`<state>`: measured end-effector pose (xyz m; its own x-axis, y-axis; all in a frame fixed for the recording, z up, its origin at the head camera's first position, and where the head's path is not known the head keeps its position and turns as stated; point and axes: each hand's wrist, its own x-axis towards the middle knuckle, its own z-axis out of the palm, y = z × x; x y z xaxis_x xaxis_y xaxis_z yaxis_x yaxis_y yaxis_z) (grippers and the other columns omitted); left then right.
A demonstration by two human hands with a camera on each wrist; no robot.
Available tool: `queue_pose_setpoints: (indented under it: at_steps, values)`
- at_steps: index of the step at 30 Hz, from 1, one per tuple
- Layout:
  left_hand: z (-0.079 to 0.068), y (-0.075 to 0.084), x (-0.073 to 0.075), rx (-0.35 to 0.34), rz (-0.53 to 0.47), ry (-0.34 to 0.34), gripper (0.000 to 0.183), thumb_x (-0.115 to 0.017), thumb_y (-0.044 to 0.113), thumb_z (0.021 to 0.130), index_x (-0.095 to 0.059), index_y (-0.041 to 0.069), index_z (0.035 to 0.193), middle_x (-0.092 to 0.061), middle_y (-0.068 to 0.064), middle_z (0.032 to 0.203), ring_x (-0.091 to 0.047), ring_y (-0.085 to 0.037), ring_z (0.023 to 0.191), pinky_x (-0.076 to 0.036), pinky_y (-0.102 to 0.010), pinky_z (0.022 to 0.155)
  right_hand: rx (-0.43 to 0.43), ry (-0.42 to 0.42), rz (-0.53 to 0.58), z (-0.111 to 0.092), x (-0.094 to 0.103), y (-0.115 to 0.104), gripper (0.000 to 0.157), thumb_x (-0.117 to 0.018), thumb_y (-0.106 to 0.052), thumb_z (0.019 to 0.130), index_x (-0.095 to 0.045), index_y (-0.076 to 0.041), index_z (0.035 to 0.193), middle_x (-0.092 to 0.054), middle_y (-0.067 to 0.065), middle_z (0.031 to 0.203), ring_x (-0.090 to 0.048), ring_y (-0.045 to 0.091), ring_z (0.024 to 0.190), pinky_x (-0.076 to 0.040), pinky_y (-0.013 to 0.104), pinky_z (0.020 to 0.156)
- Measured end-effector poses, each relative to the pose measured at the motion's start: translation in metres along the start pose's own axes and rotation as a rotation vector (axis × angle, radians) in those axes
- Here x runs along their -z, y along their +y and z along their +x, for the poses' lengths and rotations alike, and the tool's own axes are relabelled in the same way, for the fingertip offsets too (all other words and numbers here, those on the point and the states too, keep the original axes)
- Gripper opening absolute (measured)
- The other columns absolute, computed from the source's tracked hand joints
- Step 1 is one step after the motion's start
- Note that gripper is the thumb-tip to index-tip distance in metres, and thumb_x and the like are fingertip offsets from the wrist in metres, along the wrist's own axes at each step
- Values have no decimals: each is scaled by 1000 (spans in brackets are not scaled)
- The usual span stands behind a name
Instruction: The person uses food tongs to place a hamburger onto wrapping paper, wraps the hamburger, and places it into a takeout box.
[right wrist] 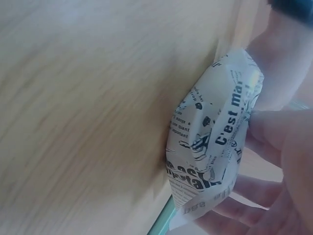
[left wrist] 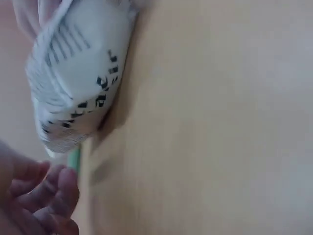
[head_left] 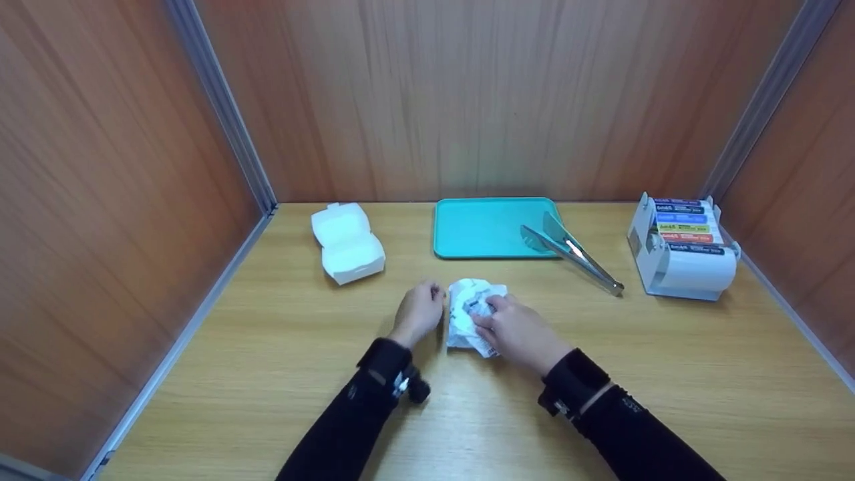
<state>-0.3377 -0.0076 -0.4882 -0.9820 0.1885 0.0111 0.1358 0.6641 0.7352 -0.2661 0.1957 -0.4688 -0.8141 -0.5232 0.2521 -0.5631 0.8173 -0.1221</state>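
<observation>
A small packet wrapped in white printed paper [head_left: 464, 304] lies on the table in front of me. My right hand [head_left: 528, 334] holds it from the right, thumb and fingers on the paper's upper side. Black lettering and creased folds show on the wrapped packet [right wrist: 210, 137] in the right wrist view. My left hand [head_left: 418, 311] is just left of the packet, fingers loosely curled. A gap separates the left hand [left wrist: 41, 196] from the paper in the left wrist view, and nothing shows between its fingers. The paper hides what is inside.
Back left stands an opened white clamshell box [head_left: 351, 250]. Behind the packet lies a turquoise tray [head_left: 474, 227], with metal tongs [head_left: 584, 260] resting across its right edge. A white dispenser with a roll and coloured labels [head_left: 688, 257] stands far right. Wooden panels [head_left: 467, 100] enclose the table.
</observation>
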Motion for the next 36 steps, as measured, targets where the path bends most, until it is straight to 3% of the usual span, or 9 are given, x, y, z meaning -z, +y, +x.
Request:
queue_pose_setpoints:
  at_steps: [3, 5, 7, 11, 18, 22, 26, 31, 36]
  values:
    - [-28, 2, 9, -143, 287, -68, 22, -64, 20, 106, -72, 11, 87, -63, 0, 77, -59, -18, 71, -52, -39, 70, 8, -6, 14, -1, -1, 0, 32, -68, -24, 107, -74, -8, 133, -64, 30, 136, -65, 45, 120, -56, 55, 101]
    - [-43, 3, 13, -219, 384, -117, 25, -66, 20, 104, -69, 12, 80, -58, 2, 71, -55, -19, 66, -50, -40, 66, 0, -25, 27, -2, -1, 0, 33, -68, -24, 107, -72, -8, 135, -62, 31, 139, -63, 46, 125, -55, 56, 104]
    - [-52, 4, 14, -267, 420, -125, 27, -67, 20, 103, -67, 13, 76, -55, 3, 69, -53, -17, 64, -48, -39, 65, -17, -52, 36, -3, 1, 0, 37, -69, -27, 106, -70, -8, 138, -59, 31, 143, -60, 47, 131, -52, 57, 107]
    - [-60, 2, 12, -373, 483, -66, 29, -69, 17, 101, -64, 12, 73, -53, 4, 66, -49, -15, 61, -45, -35, 60, -25, -101, 49, -4, 3, -1, 46, -75, -29, 102, -67, -9, 142, -56, 32, 147, -57, 47, 135, -49, 58, 110]
    - [-65, -7, 9, -601, 651, 78, 19, -76, 19, 91, -67, 12, 76, -60, 3, 69, -53, -13, 57, -45, -30, 49, 33, -42, -6, -1, -2, -6, 46, -81, -27, 97, -72, -6, 137, -61, 33, 138, -64, 46, 120, -57, 55, 99]
    - [-63, -6, 8, -652, 750, 108, 14, -77, 19, 92, -71, 11, 82, -60, 2, 68, -51, -12, 54, -43, -28, 47, -7, -54, 5, 4, -2, -5, 46, -79, -27, 98, -70, -8, 139, -58, 34, 142, -62, 49, 127, -55, 57, 103]
    - [-57, -1, 2, -680, 917, 155, 12, -73, 16, 98, -75, 9, 89, -62, 2, 68, -52, -11, 53, -45, -27, 46, -47, -68, -9, 9, -1, -2, 47, -77, -29, 100, -68, -10, 141, -56, 34, 146, -58, 50, 132, -52, 58, 107]
    - [-52, 9, -6, -619, 1184, 134, 18, -68, 20, 101, -73, 14, 84, -54, 5, 65, -44, -9, 51, -40, -26, 44, -84, -64, -19, 13, -1, 1, 47, -78, -30, 99, -69, -11, 141, -57, 31, 146, -57, 49, 134, -51, 57, 108]
    - [-60, 14, -9, -583, 1332, 158, 29, -68, 21, 100, -64, 19, 71, -43, 8, 59, -32, -9, 50, -28, -25, 44, -90, -87, -16, 16, 0, 1, 48, -77, -29, 100, -67, -9, 142, -57, 33, 145, -58, 50, 132, -53, 58, 105]
